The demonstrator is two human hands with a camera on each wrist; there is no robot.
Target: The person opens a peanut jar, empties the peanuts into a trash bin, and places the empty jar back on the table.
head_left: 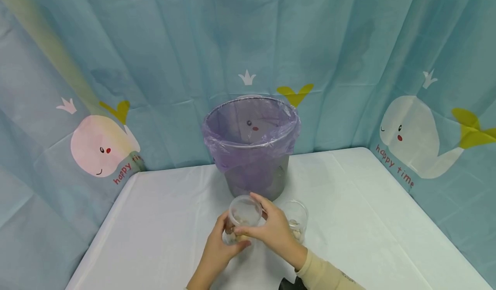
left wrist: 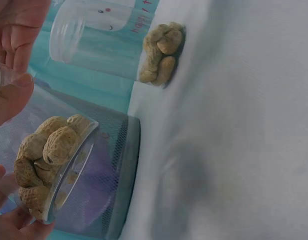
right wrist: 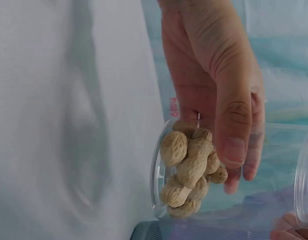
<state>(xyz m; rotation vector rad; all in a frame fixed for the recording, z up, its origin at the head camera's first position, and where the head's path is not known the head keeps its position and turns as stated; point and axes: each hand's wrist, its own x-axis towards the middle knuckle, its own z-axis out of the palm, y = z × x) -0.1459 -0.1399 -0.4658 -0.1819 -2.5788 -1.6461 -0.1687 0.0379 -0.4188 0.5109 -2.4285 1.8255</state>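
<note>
A clear plastic jar (head_left: 236, 235) with unshelled peanuts (left wrist: 51, 145) in its bottom is held between both hands in front of the bin. My left hand (head_left: 221, 242) grips its body from the left side, the thumb lying across the front in the right wrist view. From the right, my right hand (head_left: 271, 229) holds the jar's round top between thumb and fingers. A second clear jar (head_left: 297, 212), upright and open at the top, stands on the table beyond the right hand. Peanuts (left wrist: 161, 52) cover its bottom too.
A grey mesh bin (head_left: 277, 176) lined with a purple plastic bag (head_left: 248, 152) stands behind the hands. White cloth covers the table (head_left: 162, 221). Blue curtains (head_left: 186, 57) with printed whales hang behind and at both sides.
</note>
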